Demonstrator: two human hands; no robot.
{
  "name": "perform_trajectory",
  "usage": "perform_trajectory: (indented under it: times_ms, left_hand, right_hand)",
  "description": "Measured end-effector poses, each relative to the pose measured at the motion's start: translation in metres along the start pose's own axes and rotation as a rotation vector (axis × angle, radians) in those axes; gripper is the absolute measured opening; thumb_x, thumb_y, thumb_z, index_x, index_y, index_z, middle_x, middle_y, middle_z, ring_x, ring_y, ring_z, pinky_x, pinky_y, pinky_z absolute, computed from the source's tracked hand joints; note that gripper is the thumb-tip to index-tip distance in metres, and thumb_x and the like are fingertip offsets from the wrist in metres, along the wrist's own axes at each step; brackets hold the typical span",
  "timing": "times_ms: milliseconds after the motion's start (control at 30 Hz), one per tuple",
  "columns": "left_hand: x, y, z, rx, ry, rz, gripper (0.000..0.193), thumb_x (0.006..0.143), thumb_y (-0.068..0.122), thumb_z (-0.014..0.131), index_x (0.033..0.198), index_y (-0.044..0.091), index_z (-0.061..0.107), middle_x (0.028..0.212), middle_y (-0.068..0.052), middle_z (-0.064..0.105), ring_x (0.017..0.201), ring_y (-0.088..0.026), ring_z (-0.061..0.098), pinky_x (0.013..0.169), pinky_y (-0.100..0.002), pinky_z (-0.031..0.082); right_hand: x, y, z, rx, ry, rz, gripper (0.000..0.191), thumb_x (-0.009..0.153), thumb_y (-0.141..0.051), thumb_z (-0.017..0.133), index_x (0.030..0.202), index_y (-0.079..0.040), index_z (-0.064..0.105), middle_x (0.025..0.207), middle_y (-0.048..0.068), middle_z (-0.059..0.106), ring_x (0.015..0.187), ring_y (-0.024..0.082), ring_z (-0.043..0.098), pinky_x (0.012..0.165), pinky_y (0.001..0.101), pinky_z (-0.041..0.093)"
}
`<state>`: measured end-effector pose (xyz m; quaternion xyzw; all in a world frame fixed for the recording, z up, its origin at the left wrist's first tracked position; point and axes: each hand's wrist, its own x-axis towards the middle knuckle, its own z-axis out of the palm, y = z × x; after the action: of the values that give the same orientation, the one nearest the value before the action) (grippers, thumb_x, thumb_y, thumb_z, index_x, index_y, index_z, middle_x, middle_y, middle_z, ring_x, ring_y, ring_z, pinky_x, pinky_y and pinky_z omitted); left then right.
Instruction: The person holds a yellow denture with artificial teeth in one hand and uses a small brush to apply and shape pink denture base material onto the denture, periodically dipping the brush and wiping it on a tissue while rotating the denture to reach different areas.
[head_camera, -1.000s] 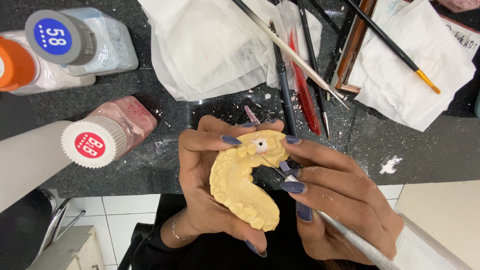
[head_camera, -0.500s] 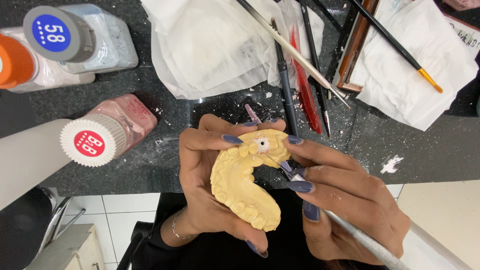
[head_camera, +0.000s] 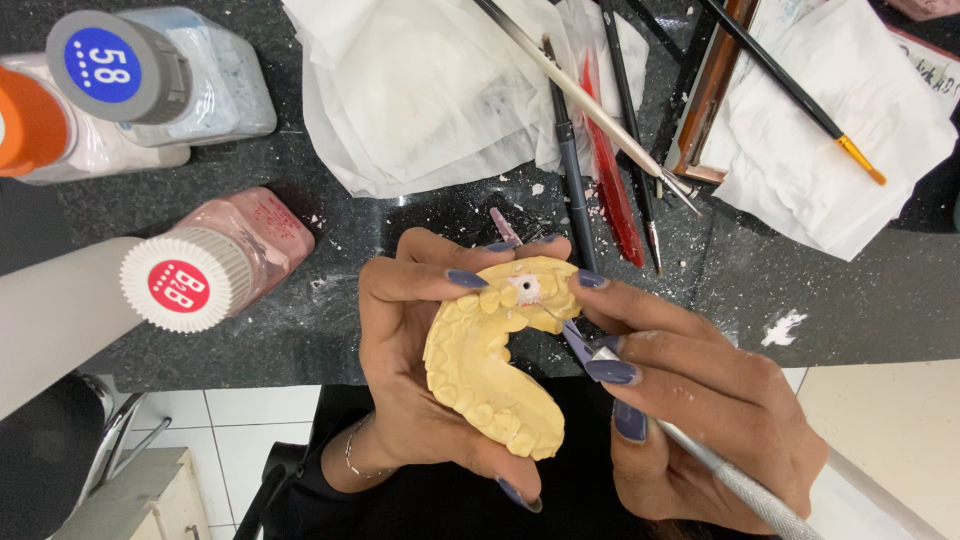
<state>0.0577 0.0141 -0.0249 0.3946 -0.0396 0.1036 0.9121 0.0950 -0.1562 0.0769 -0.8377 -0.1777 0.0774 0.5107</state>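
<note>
Head view, reading outward from the yellow dental cast (head_camera: 490, 360) held low in the middle. Far to its left, at the top corner, stand a grey-capped jar (head_camera: 150, 70) with a blue round label and an orange-capped bottle (head_camera: 40, 125) touching it; below them, still left of the cast, a pink jar with a ribbed white cap (head_camera: 215, 265) lies tipped on the dark speckled worktop (head_camera: 150, 210).

The left hand (head_camera: 420, 380) cradles the cast from beneath, thumb pressed over the upper arch and fingers curled round the lower edge, so the tooth row faces up and stays steady for fine work. One tooth position at the top of the arch shows a small white patch with a dark centre.

Just right of the cast, the right hand (head_camera: 700, 420) pinches a slim metal instrument (head_camera: 700, 460) like a pen, its fine tip touching that white spot; a fingertip rests against the cast's rim, likely as a brace.

Above the cast lie crumpled white tissues (head_camera: 420, 90); up and to its right, several brushes and a red-handled tool (head_camera: 610, 180) lie side by side within reach, then a wood-framed tray (head_camera: 710, 90) and more tissue under a black brush with a gold ferrule (head_camera: 800, 95).
</note>
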Motion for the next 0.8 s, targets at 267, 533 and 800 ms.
perform_trajectory:
  times_ms: [267, 533, 800]
  left_hand:
    - [-0.002, -0.002, 0.0, 0.002, 0.02, -0.002, 0.09, 0.071, 0.024, 0.098, 0.141, 0.009, 0.043, 0.133, -0.008, 0.051, 0.135, -0.038, 0.058, 0.119, -0.052, 0.05]
    - [0.001, -0.005, -0.003, -0.047, 0.011, -0.029, 0.088, 0.073, 0.026, 0.099, 0.14, 0.009, 0.045, 0.133, -0.01, 0.051, 0.136, -0.039, 0.056, 0.121, -0.056, 0.047]
    - [0.006, 0.002, 0.002, -0.046, 0.099, -0.126, 0.09, 0.067, 0.033, 0.1, 0.13, 0.007, 0.042, 0.132, -0.013, 0.051, 0.137, -0.043, 0.058, 0.121, -0.061, 0.05]
  right_hand:
    - [-0.01, 0.015, 0.006, -0.024, 0.127, -0.08, 0.021, 0.108, -0.019, 0.062, 0.119, -0.007, 0.049, 0.118, 0.01, 0.056, 0.12, 0.04, 0.07, 0.098, 0.0431, 0.063]
    - [-0.01, 0.051, 0.014, 0.088, 0.317, -0.369, 0.025, 0.098, -0.025, 0.069, 0.1, -0.004, 0.057, 0.105, 0.013, 0.064, 0.08, 0.023, 0.076, 0.072, 0.0353, 0.064]
    - [-0.014, 0.058, 0.035, 0.361, 0.4, -0.2, 0.022, 0.102, -0.014, 0.071, 0.111, -0.003, 0.054, 0.113, 0.02, 0.067, 0.095, 0.028, 0.078, 0.082, 0.038, 0.07]
